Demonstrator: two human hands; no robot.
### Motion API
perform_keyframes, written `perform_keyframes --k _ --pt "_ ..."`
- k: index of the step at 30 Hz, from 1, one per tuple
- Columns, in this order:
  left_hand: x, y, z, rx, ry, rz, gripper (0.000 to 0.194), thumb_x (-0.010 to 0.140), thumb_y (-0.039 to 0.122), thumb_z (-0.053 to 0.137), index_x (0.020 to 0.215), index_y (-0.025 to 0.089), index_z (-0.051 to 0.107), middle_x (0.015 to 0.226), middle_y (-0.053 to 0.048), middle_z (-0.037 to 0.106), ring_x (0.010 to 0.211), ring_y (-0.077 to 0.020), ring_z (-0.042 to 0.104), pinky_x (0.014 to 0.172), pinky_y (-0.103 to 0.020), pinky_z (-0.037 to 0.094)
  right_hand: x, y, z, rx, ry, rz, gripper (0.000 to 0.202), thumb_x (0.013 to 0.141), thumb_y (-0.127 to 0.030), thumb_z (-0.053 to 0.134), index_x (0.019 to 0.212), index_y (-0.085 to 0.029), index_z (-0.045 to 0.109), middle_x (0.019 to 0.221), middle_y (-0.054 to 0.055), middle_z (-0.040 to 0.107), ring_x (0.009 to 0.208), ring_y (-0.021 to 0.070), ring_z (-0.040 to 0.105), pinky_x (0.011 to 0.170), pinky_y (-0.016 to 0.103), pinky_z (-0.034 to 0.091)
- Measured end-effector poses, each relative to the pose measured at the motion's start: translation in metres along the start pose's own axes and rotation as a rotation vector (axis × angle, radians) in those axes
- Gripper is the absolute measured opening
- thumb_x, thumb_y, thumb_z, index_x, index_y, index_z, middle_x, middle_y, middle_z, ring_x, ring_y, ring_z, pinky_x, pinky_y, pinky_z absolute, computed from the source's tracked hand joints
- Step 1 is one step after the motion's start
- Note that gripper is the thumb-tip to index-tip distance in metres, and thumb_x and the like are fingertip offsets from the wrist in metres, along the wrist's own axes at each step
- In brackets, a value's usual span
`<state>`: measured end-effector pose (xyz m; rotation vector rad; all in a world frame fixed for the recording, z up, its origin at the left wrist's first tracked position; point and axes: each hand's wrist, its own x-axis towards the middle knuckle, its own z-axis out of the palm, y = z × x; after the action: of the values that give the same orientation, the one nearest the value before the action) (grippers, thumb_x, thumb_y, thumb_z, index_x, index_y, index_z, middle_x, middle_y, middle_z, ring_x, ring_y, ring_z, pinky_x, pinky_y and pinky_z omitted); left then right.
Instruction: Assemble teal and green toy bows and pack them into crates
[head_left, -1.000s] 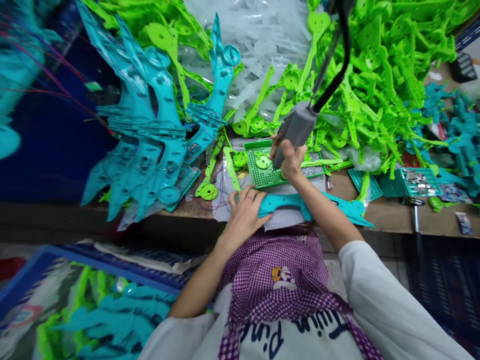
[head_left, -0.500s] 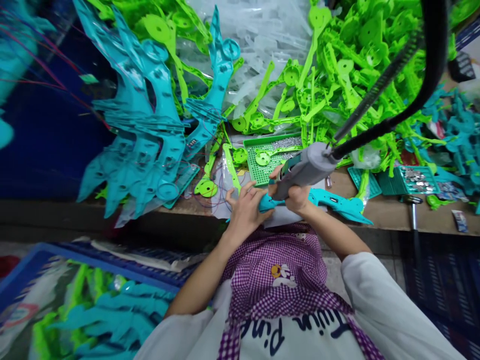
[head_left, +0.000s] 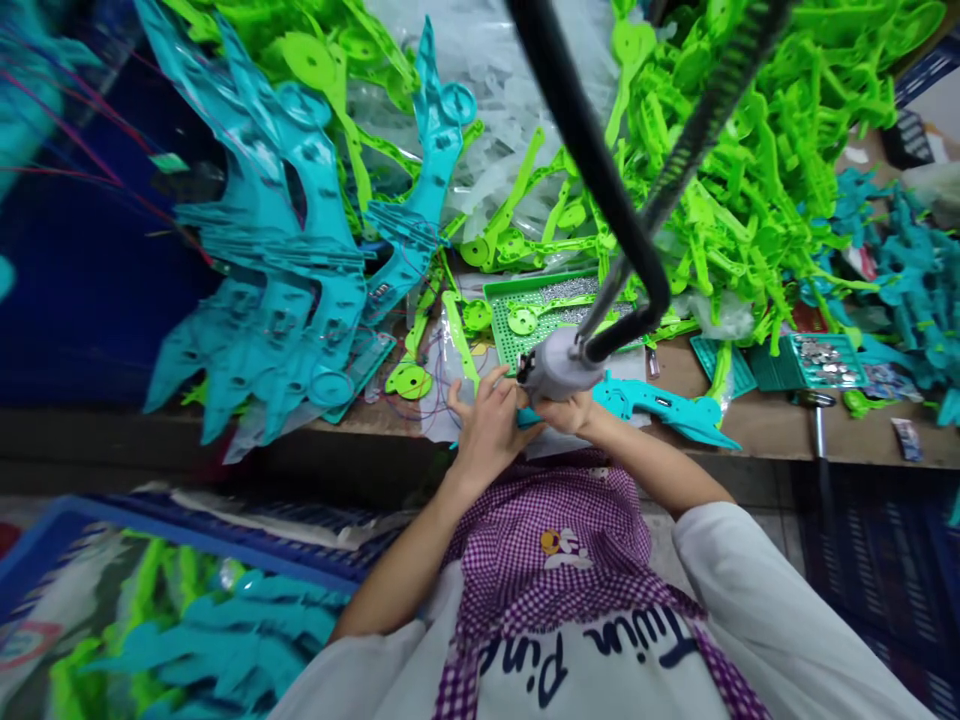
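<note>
Apron (head_left: 555, 540): purple check, nearest the camera.

Left hand (head_left: 487, 425): at the bench's near edge, fingers curled over the left end of the teal part (head_left: 660, 405), pinning it flat.

Right hand (head_left: 574, 410): wrapped round the grey driver (head_left: 555, 365), held upright over the same end, hose (head_left: 592, 170) rising above.

Handling note: likely best to keep the driver square to the part, the left fingers clear of the tip, and the hose slack.

Green tray (head_left: 499, 330): just behind, holding screws.

Green pile (head_left: 750, 180): far right. Teal stack (head_left: 285, 270): far left.
</note>
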<state>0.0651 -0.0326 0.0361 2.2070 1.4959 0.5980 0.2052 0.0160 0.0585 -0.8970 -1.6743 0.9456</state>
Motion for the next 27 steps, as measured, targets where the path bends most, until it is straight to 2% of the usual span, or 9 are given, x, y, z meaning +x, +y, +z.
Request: perform_keyframes --k 5,7,10,12,14,16,19,22,27 --pt "0.000 0.003 -0.004 -0.013 0.001 0.009 0.018 0.084 0.034 0.069 0.097 0.023 0.070 0.107 -0.013 0.072 0.125 -0.0381 0.053 0.112 -0.068 0.017 -0.009 0.002 0.004 0.027 0.023 -0.078 0.048 0.063 -0.070 0.069 0.062 -0.025 0.052 0.057 -0.004 0.049 0.053 0.0127 0.050 0.054 0.030 0.052" --pt "0.001 0.004 -0.004 -0.011 0.021 0.009 0.025 0.081 0.036 0.073 0.103 0.024 0.069 0.109 -0.013 0.072 0.126 -0.0391 0.052 0.112 -0.069 0.017 -0.010 -0.008 0.007 0.092 0.153 -0.002 0.043 0.071 -0.067 0.065 0.071 -0.025 0.056 0.061 -0.003 0.051 0.054 0.0132 0.053 0.053 0.030 0.052" --pt "0.002 0.003 -0.001 -0.007 0.051 0.023 0.037 0.076 0.039 0.079 0.109 0.026 0.068 0.114 -0.012 0.071 0.128 -0.0396 0.051 0.113 -0.069 0.014 0.006 -0.030 0.010 0.127 0.448 0.100 0.039 0.081 -0.064 0.056 0.081 -0.025 0.060 0.067 -0.001 0.053 0.059 0.0143 0.059 0.055 0.030 0.054" --pt "0.002 0.001 0.000 -0.004 0.061 0.023 0.040 0.075 0.039 0.081 0.111 0.026 0.067 0.114 -0.011 0.072 0.129 -0.0390 0.050 0.114 -0.068 0.012 0.026 -0.041 0.009 0.110 0.596 0.092 0.041 0.083 -0.064 0.053 0.078 -0.024 0.061 0.067 0.000 0.053 0.060 0.0141 0.061 0.055 0.029 0.053" --pt "0.000 0.001 0.000 0.001 0.063 0.017 0.043 0.075 0.039 0.081 0.112 0.025 0.067 0.117 -0.011 0.071 0.130 -0.0387 0.049 0.113 -0.068 0.011 0.046 -0.042 0.003 0.117 0.666 0.067 0.045 0.082 -0.066 0.054 0.070 -0.023 0.060 0.062 -0.001 0.051 0.054 0.0123 0.059 0.051 0.028 0.050" --pt "-0.001 0.003 -0.002 0.018 0.051 0.033 0.046 0.077 0.041 0.079 0.118 0.024 0.065 0.123 -0.012 0.069 0.130 -0.0388 0.049 0.113 -0.067 0.014 0.061 -0.034 -0.005 0.138 0.674 0.063 0.048 0.081 -0.068 0.055 0.067 -0.022 0.060 0.056 -0.003 0.050 0.047 0.0102 0.053 0.046 0.027 0.045" --pt "0.002 0.012 -0.003 0.062 0.026 0.105 0.050 0.082 0.039 0.075 0.126 0.021 0.061 0.129 -0.014 0.065 0.127 -0.0371 0.051 0.109 -0.061 0.025 0.069 -0.010 -0.012 0.137 0.576 0.084 0.048 0.081 -0.068 0.055 0.071 -0.021 0.063 0.052 -0.005 0.050 0.044 0.0088 0.049 0.047 0.026 0.043" --pt "0.013 0.026 0.000 0.100 -0.029 0.189 0.043 0.087 0.031 0.069 0.127 0.019 0.061 0.122 -0.012 0.069 0.115 -0.0307 0.058 0.102 -0.051 0.034 0.070 0.010 -0.009 0.112 0.455 0.079 0.049 0.081 -0.067 0.057 0.069 -0.020 0.062 0.050 -0.005 0.050 0.046 0.0089 0.050 0.051 0.027 0.044" --pt "0.029 0.033 0.010 0.134 -0.116 0.240 0.033 0.087 0.029 0.069 0.118 0.017 0.066 0.108 -0.009 0.072 0.105 -0.0267 0.060 0.093 -0.041 0.040 0.072 0.020 -0.005 0.098 0.453 0.063 0.053 0.081 -0.071 0.052 0.066 -0.021 0.059 0.049 -0.006 0.050 0.044 0.0081 0.049 0.050 0.027 0.042"
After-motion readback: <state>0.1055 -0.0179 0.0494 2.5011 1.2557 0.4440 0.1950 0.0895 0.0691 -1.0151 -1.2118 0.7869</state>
